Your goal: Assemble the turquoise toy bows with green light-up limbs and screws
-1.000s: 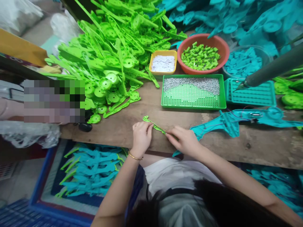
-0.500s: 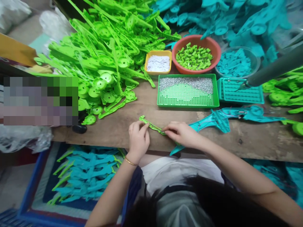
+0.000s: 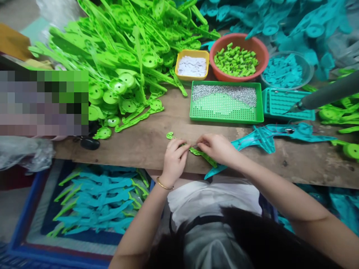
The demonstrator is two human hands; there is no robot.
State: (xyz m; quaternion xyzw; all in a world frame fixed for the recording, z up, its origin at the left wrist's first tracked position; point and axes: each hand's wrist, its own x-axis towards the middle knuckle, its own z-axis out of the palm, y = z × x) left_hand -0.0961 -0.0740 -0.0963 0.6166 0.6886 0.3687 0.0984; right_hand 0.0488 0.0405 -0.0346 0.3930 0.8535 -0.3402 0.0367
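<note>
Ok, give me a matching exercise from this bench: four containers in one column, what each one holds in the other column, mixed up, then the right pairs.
Containers:
1. yellow tray
2. red bowl
3. green tray
4. clear bowl

Contents:
A. small silver metal pieces
B. teal plastic pieces
C. white bits
D. short green plastic pieces

Pairs: 1-C, 2-D, 3-A, 4-B.

I can't see the green strip's [image 3: 193, 150] middle under my fingers [image 3: 179, 149], a pixelated block [image 3: 44, 102] masks the left bench, and the grey tool [image 3: 325, 93] runs off frame.
</note>
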